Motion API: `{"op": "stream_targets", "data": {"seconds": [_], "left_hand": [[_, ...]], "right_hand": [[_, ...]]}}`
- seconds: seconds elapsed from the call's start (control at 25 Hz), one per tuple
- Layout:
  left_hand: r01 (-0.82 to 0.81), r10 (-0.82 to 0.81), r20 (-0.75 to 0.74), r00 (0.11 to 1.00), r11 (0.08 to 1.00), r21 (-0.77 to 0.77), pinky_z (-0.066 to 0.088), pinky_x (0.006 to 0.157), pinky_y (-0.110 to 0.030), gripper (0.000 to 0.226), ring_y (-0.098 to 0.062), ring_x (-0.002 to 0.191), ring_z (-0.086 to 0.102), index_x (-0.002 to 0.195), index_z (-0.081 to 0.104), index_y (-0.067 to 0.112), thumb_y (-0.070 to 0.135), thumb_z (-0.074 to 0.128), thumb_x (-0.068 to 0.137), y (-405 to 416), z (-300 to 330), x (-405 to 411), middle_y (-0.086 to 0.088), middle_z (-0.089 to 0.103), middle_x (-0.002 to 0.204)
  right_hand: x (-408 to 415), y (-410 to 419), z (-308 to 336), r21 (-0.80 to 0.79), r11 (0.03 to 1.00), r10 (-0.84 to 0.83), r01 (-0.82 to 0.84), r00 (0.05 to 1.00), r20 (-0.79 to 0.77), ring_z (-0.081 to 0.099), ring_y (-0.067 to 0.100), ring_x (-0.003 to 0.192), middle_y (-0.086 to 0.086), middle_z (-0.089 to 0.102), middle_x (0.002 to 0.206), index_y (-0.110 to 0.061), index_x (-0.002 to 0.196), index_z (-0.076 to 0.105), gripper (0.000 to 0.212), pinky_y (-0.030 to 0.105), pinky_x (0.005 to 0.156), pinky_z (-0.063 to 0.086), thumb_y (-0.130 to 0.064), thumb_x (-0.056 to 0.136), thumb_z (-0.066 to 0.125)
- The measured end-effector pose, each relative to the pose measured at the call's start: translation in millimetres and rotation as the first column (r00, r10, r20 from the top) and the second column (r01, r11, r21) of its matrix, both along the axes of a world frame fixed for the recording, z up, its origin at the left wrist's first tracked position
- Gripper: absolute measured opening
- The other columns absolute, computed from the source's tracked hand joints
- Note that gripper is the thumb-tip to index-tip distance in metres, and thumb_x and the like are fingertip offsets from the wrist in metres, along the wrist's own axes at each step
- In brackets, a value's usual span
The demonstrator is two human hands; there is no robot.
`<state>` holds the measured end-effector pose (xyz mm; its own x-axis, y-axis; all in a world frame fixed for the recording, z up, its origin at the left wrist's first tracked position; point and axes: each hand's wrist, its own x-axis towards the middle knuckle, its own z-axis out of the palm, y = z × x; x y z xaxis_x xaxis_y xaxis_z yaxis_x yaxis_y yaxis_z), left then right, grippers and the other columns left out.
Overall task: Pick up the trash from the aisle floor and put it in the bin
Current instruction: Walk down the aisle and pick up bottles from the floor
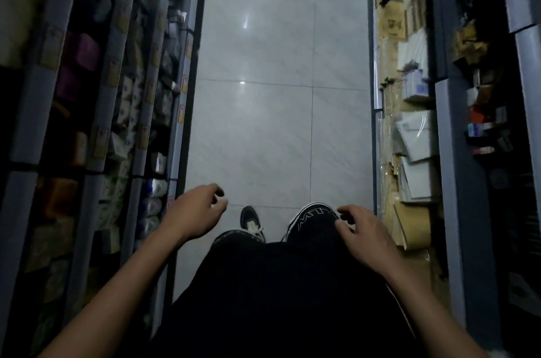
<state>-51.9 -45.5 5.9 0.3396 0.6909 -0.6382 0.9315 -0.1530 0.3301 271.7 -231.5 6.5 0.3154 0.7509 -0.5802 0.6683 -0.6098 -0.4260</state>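
I look down a narrow shop aisle with a pale grey tiled floor [281, 111]. My left hand [194, 212] hangs out in front at the lower left, fingers loosely curled and apart, holding nothing. My right hand [361, 233] is at the lower right above my knee, fingers spread, also holding nothing. No trash and no bin show anywhere in the head view. My black trousers [278, 293] and black shoes [250, 218] fill the bottom middle.
Tall shelves [123, 111] of packaged goods line the left side of the aisle. Shelves [409, 129] with paper stacks, envelopes and cardboard line the right side. The tiled floor runs straight ahead between them.
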Motion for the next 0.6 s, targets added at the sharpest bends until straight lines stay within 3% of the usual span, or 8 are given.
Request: {"op": "stream_targets", "data": {"seconds": [0.36, 0.6], "left_hand": [[0.116, -0.115, -0.051, 0.992, 0.993, 0.022, 0.057, 0.082, -0.039, 0.039, -0.015, 0.092, 0.065, 0.124, 0.06, 0.029, 0.052, 0.045, 0.097, 211, -7, 171, 0.008, 0.07, 0.111], [-0.014, 0.013, -0.064, 0.998, 1.0, -0.008, 0.056, 0.08, -0.035, 0.032, -0.012, 0.089, 0.066, 0.115, 0.063, 0.031, 0.052, 0.048, 0.096, 283, 5, 222, 0.008, 0.071, 0.107]], "right_hand": [[154, 161, -19, 0.006, 0.991, -0.136, 0.136, 0.991, -0.02, 0.061, 0.015, 0.113, -0.002, 0.065, 0.121, -0.018, 0.13, 0.064, 0.036, 0.039, 0.098, 0.052, -0.033, 0.098, 0.058], [242, 340, -6, 0.062, 0.997, 0.05, -0.049, 0.999, -0.016, 0.058, 0.016, 0.114, -0.001, 0.065, 0.121, -0.018, 0.132, 0.062, 0.039, 0.039, 0.099, 0.05, -0.036, 0.099, 0.055]]}}
